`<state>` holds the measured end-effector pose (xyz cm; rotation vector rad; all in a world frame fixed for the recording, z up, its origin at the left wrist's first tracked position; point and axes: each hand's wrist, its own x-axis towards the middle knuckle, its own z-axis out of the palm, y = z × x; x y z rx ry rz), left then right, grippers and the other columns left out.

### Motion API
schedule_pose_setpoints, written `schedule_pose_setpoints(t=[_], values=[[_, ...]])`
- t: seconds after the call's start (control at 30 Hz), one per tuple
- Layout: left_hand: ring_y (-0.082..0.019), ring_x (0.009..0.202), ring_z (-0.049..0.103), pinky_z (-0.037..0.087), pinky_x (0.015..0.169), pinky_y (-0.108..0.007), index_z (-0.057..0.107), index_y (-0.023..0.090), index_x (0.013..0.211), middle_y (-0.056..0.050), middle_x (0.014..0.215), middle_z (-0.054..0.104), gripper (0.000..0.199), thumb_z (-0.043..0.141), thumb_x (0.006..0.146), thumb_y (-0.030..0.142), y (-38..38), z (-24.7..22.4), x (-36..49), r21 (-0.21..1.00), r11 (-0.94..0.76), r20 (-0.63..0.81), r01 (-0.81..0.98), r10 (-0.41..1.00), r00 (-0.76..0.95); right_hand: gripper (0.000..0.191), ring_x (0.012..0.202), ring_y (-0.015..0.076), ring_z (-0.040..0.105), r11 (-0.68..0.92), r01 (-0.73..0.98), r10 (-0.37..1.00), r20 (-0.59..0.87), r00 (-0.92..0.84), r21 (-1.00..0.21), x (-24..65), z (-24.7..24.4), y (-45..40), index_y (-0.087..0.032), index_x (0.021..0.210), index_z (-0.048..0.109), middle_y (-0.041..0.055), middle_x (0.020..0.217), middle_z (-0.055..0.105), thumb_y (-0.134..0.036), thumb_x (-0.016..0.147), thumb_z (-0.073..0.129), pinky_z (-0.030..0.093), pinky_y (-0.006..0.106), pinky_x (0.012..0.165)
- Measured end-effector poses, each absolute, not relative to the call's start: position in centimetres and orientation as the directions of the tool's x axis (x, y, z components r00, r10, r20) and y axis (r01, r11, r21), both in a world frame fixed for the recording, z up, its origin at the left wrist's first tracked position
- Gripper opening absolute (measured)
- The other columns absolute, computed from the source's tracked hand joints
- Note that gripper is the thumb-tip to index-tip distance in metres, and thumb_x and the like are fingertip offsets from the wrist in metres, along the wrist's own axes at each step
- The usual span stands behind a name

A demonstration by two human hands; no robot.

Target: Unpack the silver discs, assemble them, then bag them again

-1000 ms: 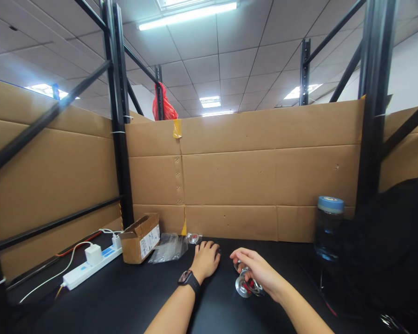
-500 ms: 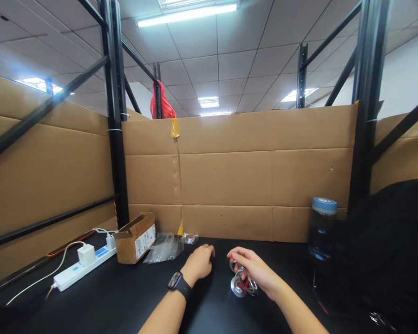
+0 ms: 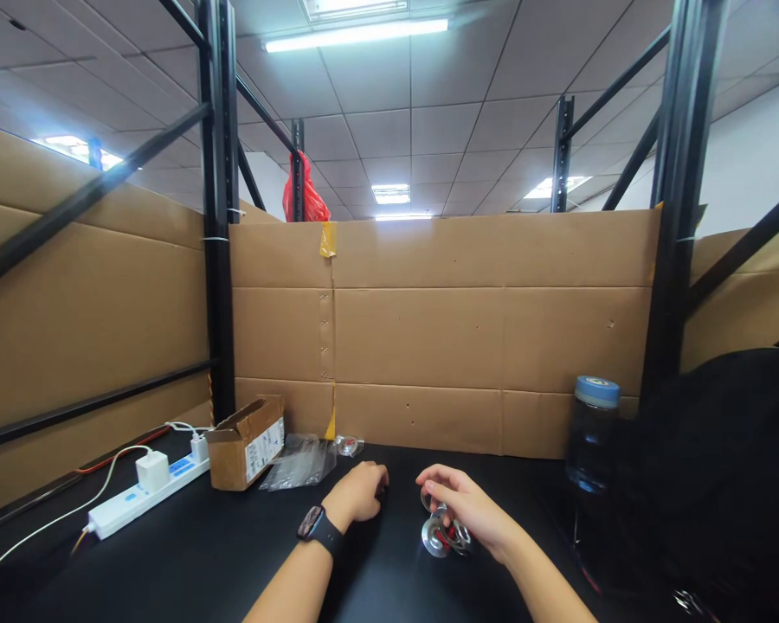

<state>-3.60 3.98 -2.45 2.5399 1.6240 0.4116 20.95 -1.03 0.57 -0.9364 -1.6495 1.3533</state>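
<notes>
Shiny metal pieces (image 3: 432,538) lie at and just below the curled fingers of the right hand (image 3: 473,509), clamped or not I cannot tell; the left hand's (image 3: 354,493) fingertips are hidden. Loose pinching might let pieces slip.

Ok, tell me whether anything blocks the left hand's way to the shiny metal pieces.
Nothing visible stands between the left hand and the shiny metal pieces; black tabletop spans the gap. The right hand partly covers their upper side.
</notes>
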Motion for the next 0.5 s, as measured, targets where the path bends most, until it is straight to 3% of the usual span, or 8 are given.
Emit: schedule_pose_setpoints(t=[0.13, 0.27, 0.37, 0.5], values=[[-0.023, 0.095, 0.067, 0.050, 0.083, -0.031, 0.071, 0.022, 0.100, -0.009, 0.100, 0.072, 0.029, 0.052, 0.081, 0.010, 4.2, -2.4, -3.5, 0.246, -0.413, 0.236, 0.877, 0.903, 0.359, 0.031, 0.067, 0.0123, 0.054, 0.197, 0.135, 0.907, 0.128, -0.401, -0.971, 21.0, 0.3, -0.8, -0.021, 0.102, 0.067, 0.0000, 0.081, 0.060, -0.045, 0.084, 0.066, 0.037, 0.022, 0.054], [-0.021, 0.093, 0.066, 0.048, 0.086, -0.031, 0.069, 0.019, 0.096, -0.009, 0.097, 0.071, 0.027, 0.044, 0.089, 0.012, 4.2, -1.8, -2.7, 0.385, -0.513, 0.479, 0.767, 0.822, 0.308, 0.022, 0.067, 0.0111, 0.054, 0.406, 0.328, 0.897, 0.303, -0.321, -0.853, 21.1, -1.0, 0.1, -0.022, 0.102, 0.066, 0.0010, 0.093, 0.060, -0.029, 0.081, 0.065, 0.045, 0.026, 0.065], [-0.019, 0.084, 0.065, 0.049, 0.080, -0.030, 0.066, 0.019, 0.098, -0.006, 0.091, 0.071, 0.018, 0.053, 0.086, 0.016, 3.6, -1.2, -1.2, 0.556, -0.591, 0.589, 0.584, 0.776, 0.225, 0.041, 0.074, 0.0127, 0.058, 0.507, 0.374, 0.859, 0.418, -0.298, -0.776, 21.2, -1.5, 0.5, -0.025, 0.115, 0.062, 0.0022, 0.107, 0.057, -0.019, 0.075, 0.065, 0.048, 0.028, 0.072], [-0.018, 0.079, 0.069, 0.051, 0.072, -0.027, 0.061, 0.019, 0.106, -0.005, 0.090, 0.073, 0.027, 0.067, 0.081, 0.024, 2.5, -0.9, 1.8, 0.829, -0.529, 0.503, 0.181, 0.847, 0.172, 0.063, 0.090, 0.0182, 0.059, 0.608, 0.387, 0.794, 0.531, -0.295, -0.694, 21.5, -0.5, 0.2, -0.027, 0.125, 0.057, 0.0048, 0.116, 0.056, -0.014, 0.065, 0.072, 0.050, 0.031, 0.081]])
